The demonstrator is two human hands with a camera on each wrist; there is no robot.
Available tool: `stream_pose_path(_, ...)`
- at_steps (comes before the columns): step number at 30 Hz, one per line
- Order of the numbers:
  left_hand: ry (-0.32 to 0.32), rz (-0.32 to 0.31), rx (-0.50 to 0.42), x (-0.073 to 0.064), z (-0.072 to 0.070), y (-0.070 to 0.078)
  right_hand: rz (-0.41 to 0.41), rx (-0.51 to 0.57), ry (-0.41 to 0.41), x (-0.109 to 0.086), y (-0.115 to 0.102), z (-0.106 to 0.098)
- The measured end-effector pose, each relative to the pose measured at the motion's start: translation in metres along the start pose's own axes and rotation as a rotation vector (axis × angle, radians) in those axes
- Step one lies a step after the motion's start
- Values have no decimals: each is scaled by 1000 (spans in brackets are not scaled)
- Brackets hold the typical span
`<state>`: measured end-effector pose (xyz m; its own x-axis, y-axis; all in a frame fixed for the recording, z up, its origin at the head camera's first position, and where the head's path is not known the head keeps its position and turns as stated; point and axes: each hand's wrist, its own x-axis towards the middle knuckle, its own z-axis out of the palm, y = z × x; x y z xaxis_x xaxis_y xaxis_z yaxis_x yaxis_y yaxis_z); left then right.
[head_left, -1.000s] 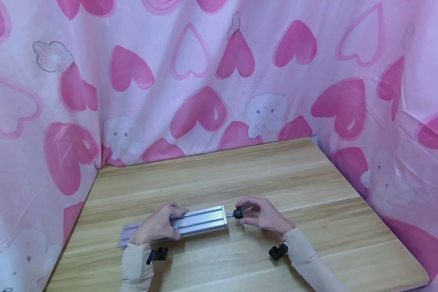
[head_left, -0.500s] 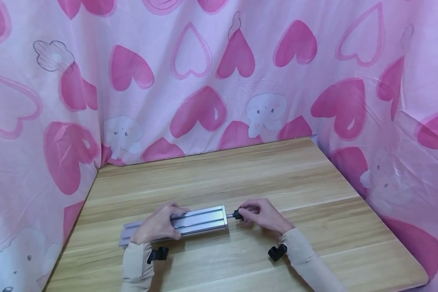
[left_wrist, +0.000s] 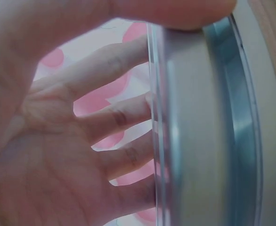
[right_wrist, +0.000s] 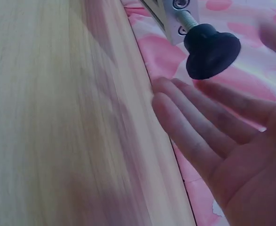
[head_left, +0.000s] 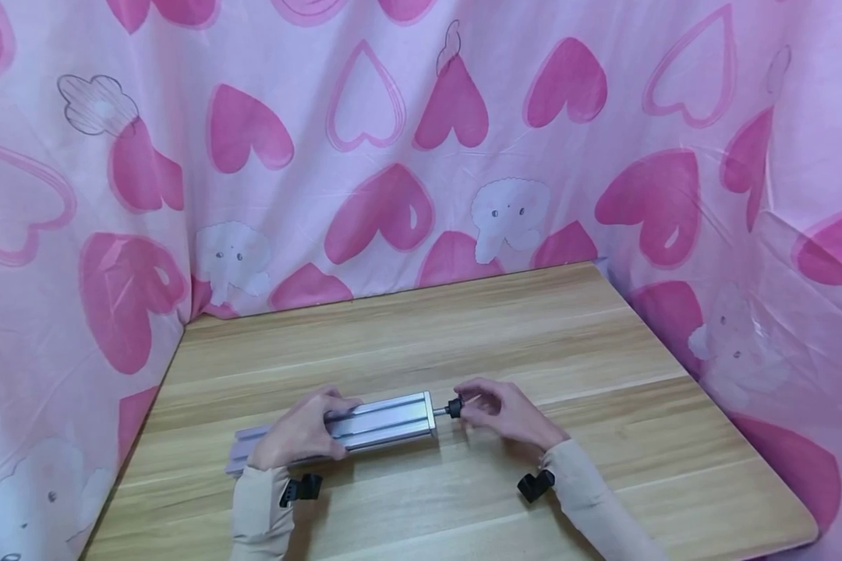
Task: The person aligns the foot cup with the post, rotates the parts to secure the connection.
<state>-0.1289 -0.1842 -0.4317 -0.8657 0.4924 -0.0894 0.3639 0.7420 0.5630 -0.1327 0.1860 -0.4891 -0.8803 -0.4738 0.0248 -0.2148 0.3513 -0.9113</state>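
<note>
The left hand (head_left: 298,430) gripped the aluminium profile (head_left: 389,421) over the counter (head_left: 533,335), thumb on the near side, fingers beyond. The profile's long axis ran left to right, its right end slightly farther away; there a threaded rod (right_wrist: 187,20) and black foot (right_wrist: 212,52) pointed right. The right hand (head_left: 508,413), fingers loosely spread, stood at the foot, contact unclear. Screwing the foot seemed in hand; another turn would call for pinching it.

a: state the finish of the profile (head_left: 393,421).
b: bare metal, smooth, with a satin sheen.
a: screw (right_wrist: 188,20) and foot (right_wrist: 213,52)?
b: screw: metal, ridged by its thread. foot: smooth, matt; plastic or rubber, cannot be told.
a: tabletop (head_left: 533,343) and drape (head_left: 309,195)?
b: tabletop: smooth, wood-grained. drape: thin, creased sheeting, faintly glossy.
</note>
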Motion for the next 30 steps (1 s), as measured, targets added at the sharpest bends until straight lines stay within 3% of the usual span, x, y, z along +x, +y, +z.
stream_pose_path(6,8,22,15,0,-2,-1,-123,46,-4,1,-2,-1)
stream_pose_path(9,9,25,21,0,-2,-1,-147,47,5,3,-2,-1)
stream_pose_path(18,2,2,4,1,-4,0,2,-34,27,7,-3,1)
stream_pose_path(30,-8,5,-18,1,0,-1,95,69,-32,8,1,7)
